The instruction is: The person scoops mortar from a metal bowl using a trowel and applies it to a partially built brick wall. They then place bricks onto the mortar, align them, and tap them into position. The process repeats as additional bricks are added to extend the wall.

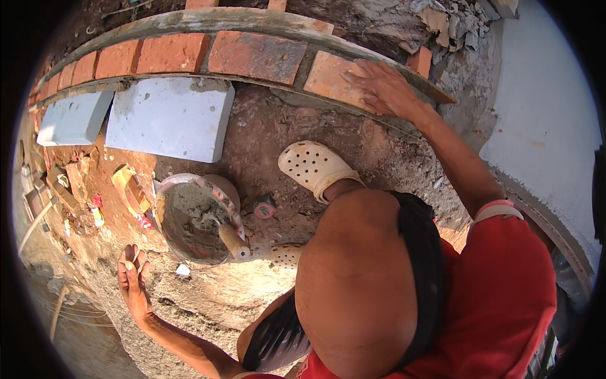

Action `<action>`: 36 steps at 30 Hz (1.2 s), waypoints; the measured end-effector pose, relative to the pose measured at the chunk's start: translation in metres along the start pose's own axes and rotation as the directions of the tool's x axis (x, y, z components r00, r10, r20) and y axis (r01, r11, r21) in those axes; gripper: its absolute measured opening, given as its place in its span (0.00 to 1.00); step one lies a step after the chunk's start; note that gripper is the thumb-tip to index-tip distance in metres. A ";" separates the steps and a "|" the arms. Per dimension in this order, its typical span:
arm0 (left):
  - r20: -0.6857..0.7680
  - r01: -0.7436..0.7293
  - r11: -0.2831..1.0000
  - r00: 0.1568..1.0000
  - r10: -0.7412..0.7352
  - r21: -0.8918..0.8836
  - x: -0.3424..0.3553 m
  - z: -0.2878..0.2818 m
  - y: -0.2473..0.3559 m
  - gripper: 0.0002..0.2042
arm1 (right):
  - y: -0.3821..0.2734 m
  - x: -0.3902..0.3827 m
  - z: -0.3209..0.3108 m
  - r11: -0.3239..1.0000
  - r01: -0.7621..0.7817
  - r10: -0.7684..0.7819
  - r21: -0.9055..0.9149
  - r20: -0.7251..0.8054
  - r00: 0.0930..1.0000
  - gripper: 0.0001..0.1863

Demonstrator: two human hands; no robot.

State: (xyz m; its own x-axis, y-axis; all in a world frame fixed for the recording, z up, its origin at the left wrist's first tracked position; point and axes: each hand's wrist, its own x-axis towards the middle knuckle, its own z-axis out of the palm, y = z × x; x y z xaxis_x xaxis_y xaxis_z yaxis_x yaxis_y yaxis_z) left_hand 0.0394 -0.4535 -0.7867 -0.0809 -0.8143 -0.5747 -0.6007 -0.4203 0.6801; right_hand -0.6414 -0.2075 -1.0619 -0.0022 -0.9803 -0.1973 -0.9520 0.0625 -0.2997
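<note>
My right hand (382, 88) lies across the right end of an orange brick (331, 79), the last in a curved row on a wall. Its fingers are spread over the brick's surface. Left of that, across a mortar joint, sits a darker stained brick (255, 57). My left hand (132, 281) hangs in the air at lower left, fingers loosely curled and apart, with nothing clearly seen in it. Nearest to it is a round bucket (235, 189) of wet grey mortar (189, 215). A trowel, its wooden handle (232, 240) over the rim, rests in the mortar.
Two pale blocks (170, 117) lean along the wall's near side. A small round black and red object (264, 208) lies by the bucket. My beige clog (315, 167) stands on the soil. Wrappers and broken pieces litter the left; a pale wall (543, 120) rises at right.
</note>
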 end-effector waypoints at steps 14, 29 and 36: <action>0.016 -0.040 0.999 0.999 0.040 -0.004 0.001 0.004 -0.005 0.28 | 0.002 0.002 0.005 0.999 -0.028 0.030 -0.040 0.050 0.998 0.37; -0.205 0.115 0.976 0.967 -0.153 -0.185 0.059 -0.020 -0.098 0.18 | -0.055 0.041 -0.099 0.997 0.010 -0.012 -0.074 -0.018 1.000 0.31; -0.376 0.006 0.900 0.910 0.176 0.436 0.207 -0.036 -0.225 0.24 | -0.088 0.061 -0.125 0.969 -0.179 0.200 0.171 -0.113 0.973 0.26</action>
State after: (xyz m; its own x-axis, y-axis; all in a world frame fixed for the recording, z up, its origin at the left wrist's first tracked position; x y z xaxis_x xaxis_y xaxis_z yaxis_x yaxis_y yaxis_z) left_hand 0.1865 -0.5421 -1.0426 0.1197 -0.9653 -0.2323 -0.8878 -0.2088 0.4101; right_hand -0.5960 -0.2961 -0.9304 -0.2270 -0.9629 -0.1462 -0.8698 0.2680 -0.4142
